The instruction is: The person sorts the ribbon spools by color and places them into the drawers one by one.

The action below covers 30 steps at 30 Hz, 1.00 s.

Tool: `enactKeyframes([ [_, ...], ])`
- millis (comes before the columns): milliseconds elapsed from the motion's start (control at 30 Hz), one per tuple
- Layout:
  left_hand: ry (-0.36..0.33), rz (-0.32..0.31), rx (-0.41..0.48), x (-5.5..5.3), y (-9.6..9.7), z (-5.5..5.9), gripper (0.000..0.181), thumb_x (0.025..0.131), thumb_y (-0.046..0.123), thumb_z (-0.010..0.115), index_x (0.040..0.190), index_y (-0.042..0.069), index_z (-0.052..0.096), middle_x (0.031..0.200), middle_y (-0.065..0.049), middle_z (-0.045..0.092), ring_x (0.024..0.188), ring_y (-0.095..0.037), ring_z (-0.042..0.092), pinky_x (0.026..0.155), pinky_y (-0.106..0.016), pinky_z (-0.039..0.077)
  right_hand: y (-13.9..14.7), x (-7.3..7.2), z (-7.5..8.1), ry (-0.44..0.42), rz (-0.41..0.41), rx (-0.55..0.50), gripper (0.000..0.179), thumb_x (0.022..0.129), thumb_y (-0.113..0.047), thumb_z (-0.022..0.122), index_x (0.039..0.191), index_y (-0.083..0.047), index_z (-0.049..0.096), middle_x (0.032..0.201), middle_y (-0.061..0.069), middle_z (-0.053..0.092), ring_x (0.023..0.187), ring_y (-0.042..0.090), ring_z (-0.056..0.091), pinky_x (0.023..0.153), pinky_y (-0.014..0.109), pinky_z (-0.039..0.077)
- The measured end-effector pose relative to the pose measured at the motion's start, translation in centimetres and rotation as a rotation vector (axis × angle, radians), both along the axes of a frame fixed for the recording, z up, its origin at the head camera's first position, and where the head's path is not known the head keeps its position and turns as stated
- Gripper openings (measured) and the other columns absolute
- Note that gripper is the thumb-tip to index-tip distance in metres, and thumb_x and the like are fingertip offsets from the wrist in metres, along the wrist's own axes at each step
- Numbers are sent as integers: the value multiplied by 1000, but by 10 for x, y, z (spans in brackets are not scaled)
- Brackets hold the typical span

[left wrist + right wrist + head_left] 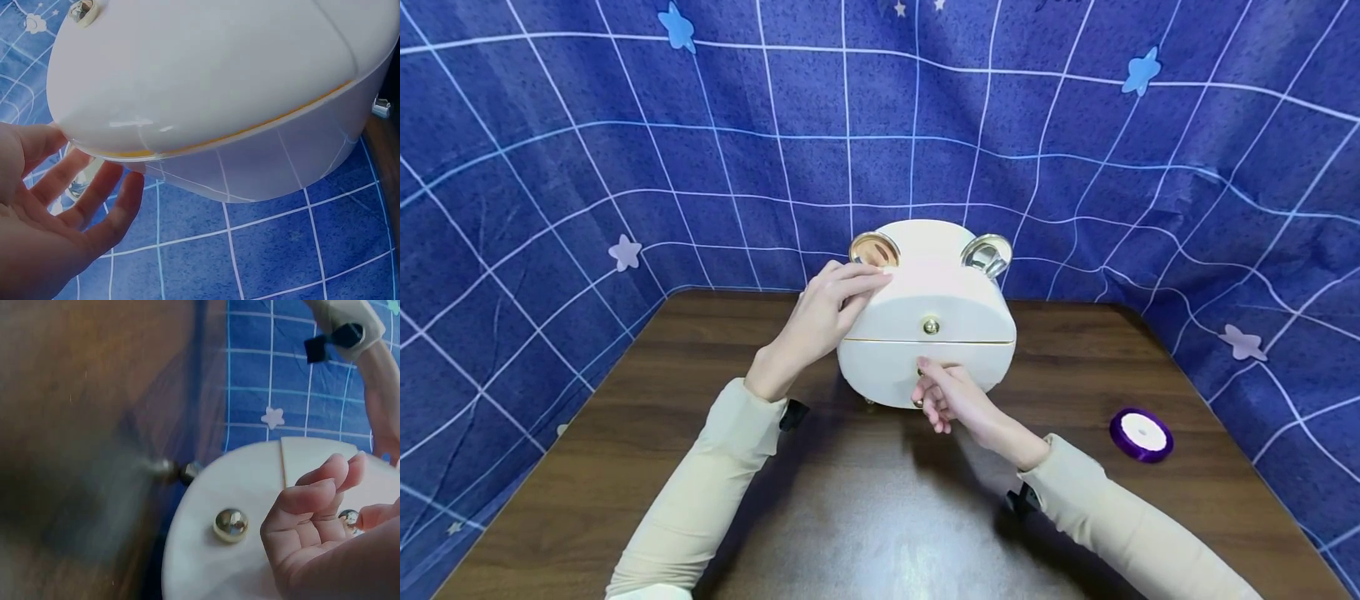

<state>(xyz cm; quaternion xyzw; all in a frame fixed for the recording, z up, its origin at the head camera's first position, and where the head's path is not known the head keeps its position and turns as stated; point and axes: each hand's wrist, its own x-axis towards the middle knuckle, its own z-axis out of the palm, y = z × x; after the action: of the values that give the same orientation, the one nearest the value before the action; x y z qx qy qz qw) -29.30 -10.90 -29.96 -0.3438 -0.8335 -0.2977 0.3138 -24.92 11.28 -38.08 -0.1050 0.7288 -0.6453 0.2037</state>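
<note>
A rounded white box (887, 379) with two drawer fronts, gold trim and gold knobs stands on the table. On its upper left side rests my left hand (831, 308), fingers fairly straight and touching the surface; the left wrist view shows fingertips against the box's side near the front edge. My right hand (958, 400) is in front of the lower drawer, fingers loosely curled. In the right wrist view, the lower knob (230, 525) shows beside those fingers, untouched. The upper knob (931, 326) is plain in the head view.
Two shiny round cups, a gold-toned one (872, 249) and a silvery one (987, 255), rise from the box's top. A purple ribbon spool (1141, 434) lies at the right of the brown table (865, 500). A blue gridded cloth (880, 108) hangs behind.
</note>
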Motion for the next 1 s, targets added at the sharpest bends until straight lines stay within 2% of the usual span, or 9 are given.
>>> enactKeyframes([
  [133, -2, 12, -12, 0, 1, 0, 26, 96, 12, 57, 117, 15, 72, 119, -5, 69, 84, -21, 52, 70, -32, 42, 1, -4, -3, 37, -4, 6, 55, 103, -46, 36, 83, 1, 56, 47, -4, 51, 40, 10, 48, 41, 22, 38],
  [267, 6, 6, -7, 1, 1, 0, 26, 95, 10, 57, 116, 13, 72, 118, -6, 70, 84, -22, 52, 70, -32, 42, 2, 0, -10, 38, 35, 72, 56, 101, -47, 39, 92, 6, 57, 49, -2, 52, 41, 11, 49, 41, 23, 39],
  [367, 12, 4, -3, 1, 0, 1, 26, 95, 9, 57, 116, 13, 72, 117, -6, 70, 83, -23, 52, 70, -33, 42, 4, 4, -18, -39, 89, 116, 55, 100, -44, 44, 101, 10, 58, 51, -1, 51, 43, 11, 50, 42, 24, 40],
  [467, 11, 5, -4, 0, 0, 0, 27, 94, 8, 57, 116, 13, 72, 118, -6, 70, 84, -23, 53, 70, -33, 42, 6, 3, -28, -179, 111, 95, 56, 98, -42, 45, 110, 12, 56, 52, -3, 51, 44, 10, 49, 45, 24, 40],
  [533, 6, 7, -8, 0, 0, 0, 27, 94, 9, 57, 116, 13, 72, 118, -6, 70, 84, -23, 53, 70, -34, 42, 6, -1, -34, -269, 89, 58, 56, 98, -42, 43, 114, 11, 55, 52, -5, 51, 44, 9, 48, 46, 24, 40],
  [633, -5, 11, -15, 1, 0, 0, 27, 95, 10, 57, 117, 14, 71, 120, -6, 69, 85, -23, 53, 71, -34, 42, 5, -8, -42, -351, 29, -14, 52, 97, -39, 42, 115, 8, 55, 51, -7, 49, 43, 7, 45, 47, 22, 38],
  [800, -13, 18, -18, 3, 1, 0, 27, 95, 10, 57, 117, 14, 71, 121, -7, 69, 85, -23, 52, 71, -35, 42, 2, -12, -49, -385, -36, -78, 39, 96, -30, 41, 107, 4, 58, 49, -7, 43, 42, 6, 41, 45, 20, 35],
  [1000, -16, 25, -19, 3, 0, 2, 27, 95, 10, 57, 118, 15, 71, 121, -5, 69, 85, -22, 52, 70, -33, 42, -1, -7, -48, -364, -71, -88, 35, 96, -31, 43, 102, 1, 57, 48, -8, 40, 41, 6, 38, 45, 21, 33],
])
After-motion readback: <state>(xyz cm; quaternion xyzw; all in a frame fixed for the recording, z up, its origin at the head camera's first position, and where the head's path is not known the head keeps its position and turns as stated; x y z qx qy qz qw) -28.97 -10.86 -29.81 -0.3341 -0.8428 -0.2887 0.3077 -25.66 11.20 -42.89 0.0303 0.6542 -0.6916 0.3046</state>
